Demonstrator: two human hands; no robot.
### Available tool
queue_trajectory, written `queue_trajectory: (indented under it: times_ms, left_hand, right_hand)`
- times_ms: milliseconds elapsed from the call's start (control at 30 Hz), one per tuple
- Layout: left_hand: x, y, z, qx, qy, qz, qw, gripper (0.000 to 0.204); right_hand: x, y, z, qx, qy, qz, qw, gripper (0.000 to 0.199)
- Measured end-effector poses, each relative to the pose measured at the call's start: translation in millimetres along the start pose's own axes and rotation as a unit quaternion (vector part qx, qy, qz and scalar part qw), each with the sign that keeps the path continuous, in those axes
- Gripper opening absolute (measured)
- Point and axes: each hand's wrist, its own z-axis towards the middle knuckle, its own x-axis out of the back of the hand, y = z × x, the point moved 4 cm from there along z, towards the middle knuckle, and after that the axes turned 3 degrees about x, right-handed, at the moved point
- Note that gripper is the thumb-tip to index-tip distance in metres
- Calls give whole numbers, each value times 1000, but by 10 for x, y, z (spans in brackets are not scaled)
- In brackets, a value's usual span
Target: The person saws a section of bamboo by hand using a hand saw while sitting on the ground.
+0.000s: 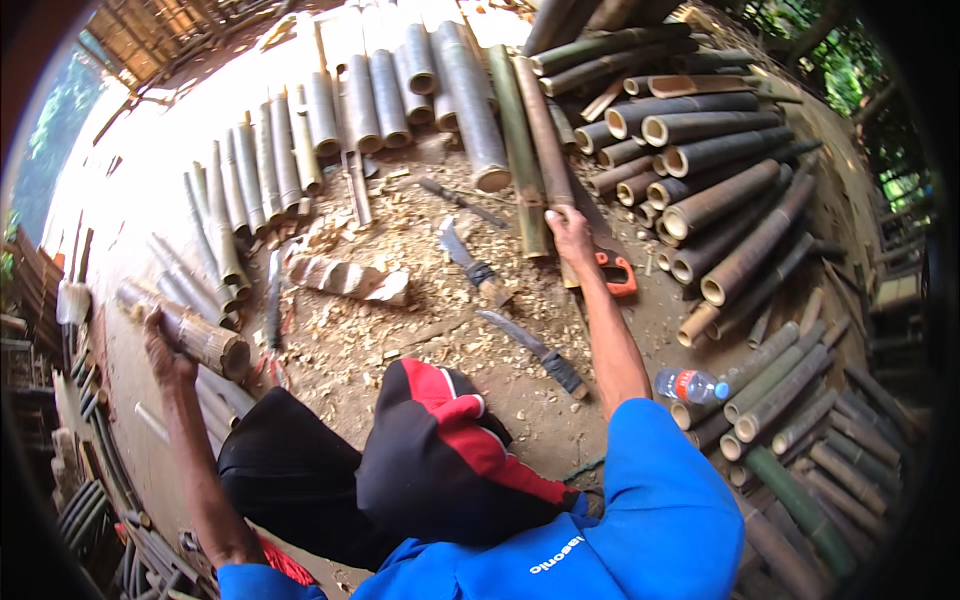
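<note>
At the left, my left hand (172,352) grips a thick, pale brown bamboo section (215,342) from its near side, the closed cut end pointing right. My right hand (571,238) is wrapped round the lower part of a slim brown bamboo pole (543,140) that leans away from me. Beside it lies a green bamboo pole (518,150). Just right of my right hand is a saw with an orange handle (617,274). Between my hands, a broad-bladed knife (472,262) and a curved knife (540,355) with dark-wrapped grips lie on the ground.
Wood chips cover the ground around a notched log (345,279). Another knife (274,300) lies near the left row of bamboo tubes (245,175). Cut bamboo is stacked (725,160) at the right, near a water bottle (690,385). A dark slim tool (460,202) lies farther off.
</note>
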Motion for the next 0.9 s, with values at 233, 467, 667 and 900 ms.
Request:
queue_trajectory:
  times_ms: [233, 467, 667, 900]
  left_hand:
    - [408, -8, 346, -34, 43, 37, 998, 44]
    - [-556, -1120, 386, 159, -33, 205, 965, 27]
    - [-1638, -1488, 52, 138, -96, 293, 941, 55]
    - [-2477, -1899, 178, 115, -115, 423, 891, 60]
  right_hand:
    - [362, 270, -731, -180, 43, -230, 955, 38]
    - [617, 448, -1080, -7, -144, -363, 920, 53]
    - [1196, 266, -1300, -171, -2, -151, 974, 35]
    - [1317, -338, -2223, -226, 103, 256, 934, 18]
